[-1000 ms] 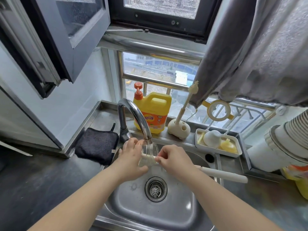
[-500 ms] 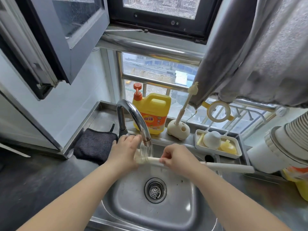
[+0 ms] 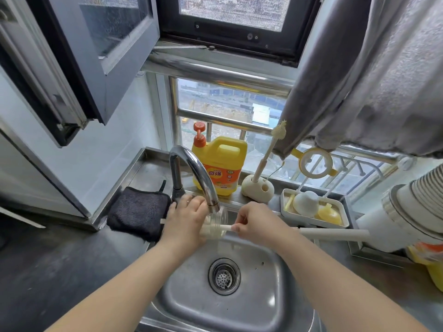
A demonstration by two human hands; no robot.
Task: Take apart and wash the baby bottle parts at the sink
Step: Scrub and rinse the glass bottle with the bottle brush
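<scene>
My left hand (image 3: 185,220) grips a clear baby bottle (image 3: 219,219) on its side under the tap spout (image 3: 191,168), over the steel sink (image 3: 271,305). My right hand (image 3: 257,224) pinches the white shaft of a long bottle brush (image 3: 335,233), whose head sits inside the bottle's mouth. The brush handle points right, over the sink's edge. A white tray (image 3: 286,213) behind the sink holds a white cap (image 3: 305,203) and a yellow teat part (image 3: 329,213).
A yellow detergent jug (image 3: 221,167) with an orange pump stands on the sill behind the tap. Beside it a small brush stands in a cream holder (image 3: 257,191). A dark cloth (image 3: 139,212) lies left of the sink. A white ribbed duct (image 3: 407,209) juts in at right. Grey cloth (image 3: 374,80) hangs above.
Both hands have shifted slightly left and up under the spout. The brush has slid along its length in the bottle, with its handle now reaching further right.
</scene>
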